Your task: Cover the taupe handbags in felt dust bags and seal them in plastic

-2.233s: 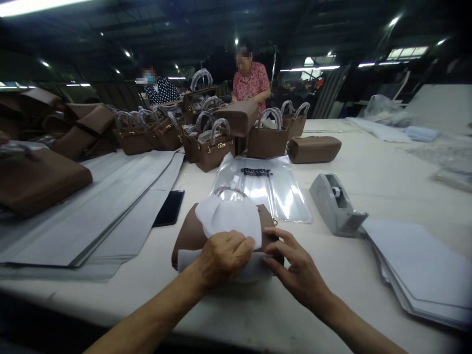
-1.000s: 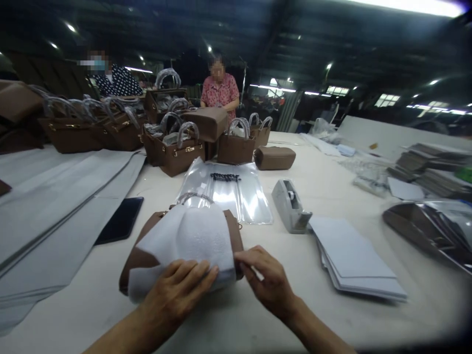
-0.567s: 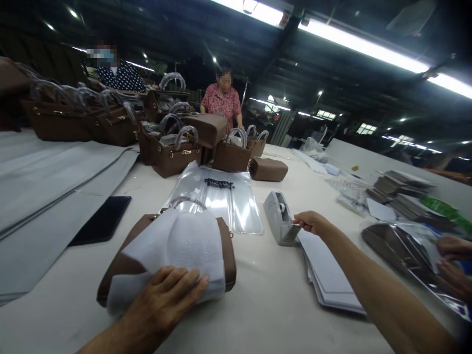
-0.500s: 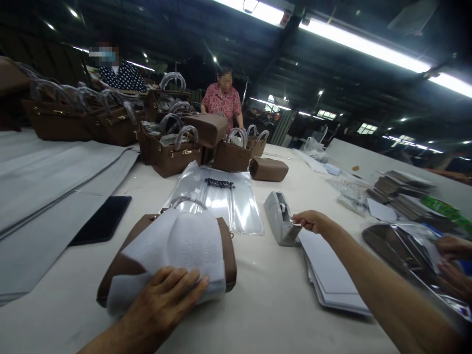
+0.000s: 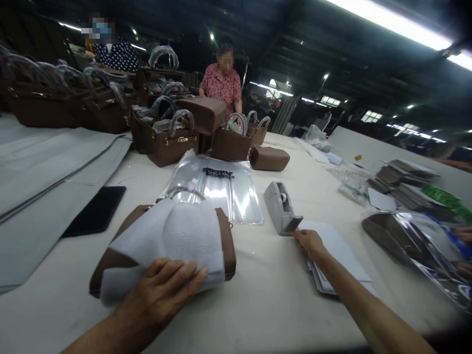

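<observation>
A brown handbag (image 5: 229,246) lies in front of me, partly wrapped in a white soft sheet (image 5: 191,226). My left hand (image 5: 165,285) rests on the sheet's folded edge, fingers close together, pressing it against the bag. Beyond the bag is a clear plastic bag (image 5: 243,196) with black print. To the right stands a grey tape dispenser (image 5: 276,209). Just below its cutting end, my right hand (image 5: 309,243) is pinched; whatever is between the fingertips is too small to make out. A stack of white sheets (image 5: 332,241) lies under and beside that hand.
Brown handbags with wrapped handles (image 5: 173,147) crowd the far side. At left are large grey sheets (image 5: 44,191) and a black pad (image 5: 96,211). A plastic-covered brown bag (image 5: 391,236) and another person's hands (image 5: 463,236) are at right. Two people stand behind the table.
My right hand has moved from the dispenser's cutting end to just below it, toward me. My left hand stays on the sheet. The camera view has shifted slightly.
</observation>
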`<action>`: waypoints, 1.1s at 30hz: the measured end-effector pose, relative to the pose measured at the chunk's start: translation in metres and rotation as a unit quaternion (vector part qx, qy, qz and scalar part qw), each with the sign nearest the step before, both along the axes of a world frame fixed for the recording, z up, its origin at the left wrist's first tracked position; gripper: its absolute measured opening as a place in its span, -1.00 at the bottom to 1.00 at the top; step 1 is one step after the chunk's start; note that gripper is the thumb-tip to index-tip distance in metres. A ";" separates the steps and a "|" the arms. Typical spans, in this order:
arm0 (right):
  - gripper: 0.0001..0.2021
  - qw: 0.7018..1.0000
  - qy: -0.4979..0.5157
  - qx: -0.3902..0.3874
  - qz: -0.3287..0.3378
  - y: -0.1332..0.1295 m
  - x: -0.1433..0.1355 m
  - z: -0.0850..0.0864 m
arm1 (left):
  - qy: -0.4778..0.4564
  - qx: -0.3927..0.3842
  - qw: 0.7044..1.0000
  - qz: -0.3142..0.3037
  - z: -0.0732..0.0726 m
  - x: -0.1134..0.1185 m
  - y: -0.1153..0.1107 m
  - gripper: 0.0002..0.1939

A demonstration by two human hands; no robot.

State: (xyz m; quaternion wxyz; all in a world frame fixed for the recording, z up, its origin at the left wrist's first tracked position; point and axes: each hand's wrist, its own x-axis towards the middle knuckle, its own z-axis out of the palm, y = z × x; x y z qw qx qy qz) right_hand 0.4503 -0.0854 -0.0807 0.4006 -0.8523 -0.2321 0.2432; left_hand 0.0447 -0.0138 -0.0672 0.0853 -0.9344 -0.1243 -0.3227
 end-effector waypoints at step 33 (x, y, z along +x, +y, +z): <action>-0.56 0.949 0.237 0.125 0.164 -0.032 -0.257 0.030 | 0.135 -0.027 0.990 0.021 0.019 0.000 -0.003 -0.75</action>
